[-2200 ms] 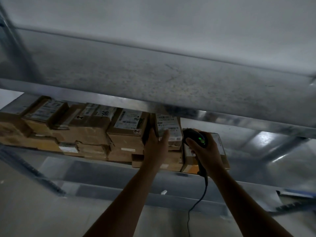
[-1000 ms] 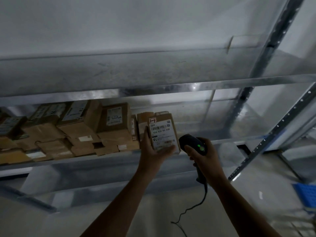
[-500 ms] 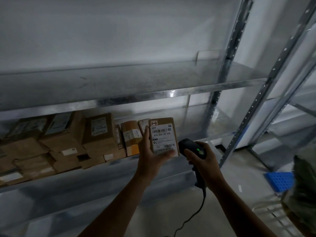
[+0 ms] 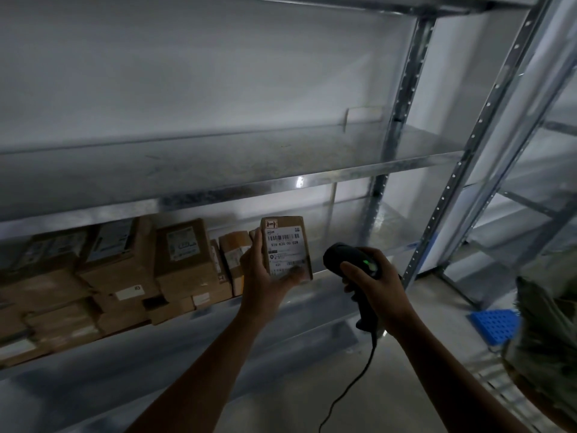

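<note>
My left hand point(image 4: 265, 276) holds a small brown cardboard box point(image 4: 285, 242) upright in front of the shelf, its white barcode label facing me. The thumb lies across the label's lower edge and the fingers wrap the box's left side. My right hand point(image 4: 377, 282) grips a black corded barcode scanner point(image 4: 343, 257) by its handle, a green light glowing on top. The scanner's head points left toward the box, a short gap away. Its cable point(image 4: 352, 379) hangs down toward the floor.
Several labelled cardboard boxes point(image 4: 184, 254) are stacked on the lower metal shelf point(image 4: 331, 295) to the left. The shelf above point(image 4: 281, 157) is bare. Perforated steel uprights point(image 4: 462, 170) stand at right. A blue perforated plastic piece point(image 4: 493, 323) lies on the floor; a dark green bag point(image 4: 549, 348) sits at far right.
My left hand pulled the labelled box off the shelf row and turned its label toward me. The view swung right and up; the scanner stays beside the box.
</note>
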Motion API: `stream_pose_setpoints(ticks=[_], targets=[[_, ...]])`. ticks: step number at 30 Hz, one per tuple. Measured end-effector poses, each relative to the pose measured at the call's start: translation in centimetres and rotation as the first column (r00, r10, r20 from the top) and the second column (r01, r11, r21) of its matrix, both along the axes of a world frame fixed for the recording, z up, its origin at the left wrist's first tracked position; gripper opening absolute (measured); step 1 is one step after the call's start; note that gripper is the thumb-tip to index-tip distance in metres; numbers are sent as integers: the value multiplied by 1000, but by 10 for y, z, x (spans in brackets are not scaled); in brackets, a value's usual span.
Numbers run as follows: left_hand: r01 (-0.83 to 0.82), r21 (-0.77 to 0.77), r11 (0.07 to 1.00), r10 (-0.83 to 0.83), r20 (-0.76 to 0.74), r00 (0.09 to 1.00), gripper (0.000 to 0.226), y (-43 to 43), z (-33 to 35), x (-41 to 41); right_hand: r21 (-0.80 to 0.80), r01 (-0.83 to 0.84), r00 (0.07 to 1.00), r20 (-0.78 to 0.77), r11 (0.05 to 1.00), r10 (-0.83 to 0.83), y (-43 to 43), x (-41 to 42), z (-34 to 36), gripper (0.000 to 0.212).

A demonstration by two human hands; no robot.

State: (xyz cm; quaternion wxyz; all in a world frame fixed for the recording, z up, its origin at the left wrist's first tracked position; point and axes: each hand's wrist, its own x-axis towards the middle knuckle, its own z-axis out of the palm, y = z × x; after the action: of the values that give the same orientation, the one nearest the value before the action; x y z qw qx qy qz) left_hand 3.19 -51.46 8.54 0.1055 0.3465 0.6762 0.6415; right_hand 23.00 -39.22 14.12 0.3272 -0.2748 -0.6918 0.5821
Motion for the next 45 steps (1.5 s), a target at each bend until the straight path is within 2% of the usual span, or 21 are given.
stream_pose_setpoints(ticks=[7, 10, 14, 18, 23, 28, 35, 40, 45], targets=[[-36, -162, 986, 16, -124, 992, 135, -4, -15, -34, -14, -62, 998, 24, 998, 63, -3, -10, -3, 33], [-53, -186, 981, 23, -159, 987, 137, -5, -23, -44, -14, -71, 997, 27, 997, 72, -2, -14, -4, 32], [-53, -192, 980, 26, -138, 990, 139, -5, -32, -51, -8, -80, 996, 39, 997, 80, 1, -17, -5, 32], [-56, -254, 966, 28, -113, 993, 124, 1, -35, -53, 7, -91, 994, 62, 996, 90, 2, -18, -7, 32], [-74, -304, 950, 44, -106, 993, 126, 6, -34, -51, -1, -71, 996, 62, 997, 71, 7, -21, -11, 31], [-56, -294, 954, 29, -96, 995, 138, 11, -47, -62, -10, -90, 993, 74, 996, 90, 16, -16, -14, 31], [-13, -232, 973, 5, -36, 999, 138, 22, -33, -36, -41, -78, 994, 77, 996, 81, 33, -5, -22, 37], [39, -198, 979, -56, -77, 996, 135, 46, -20, -4, -13, 4, 996, 87, 1000, -3, 46, 7, -31, 42], [120, -120, 985, -122, -6, 993, 137, 74, 0, 38, -26, 124, 990, 67, 992, -122, 64, 28, -42, 44]])
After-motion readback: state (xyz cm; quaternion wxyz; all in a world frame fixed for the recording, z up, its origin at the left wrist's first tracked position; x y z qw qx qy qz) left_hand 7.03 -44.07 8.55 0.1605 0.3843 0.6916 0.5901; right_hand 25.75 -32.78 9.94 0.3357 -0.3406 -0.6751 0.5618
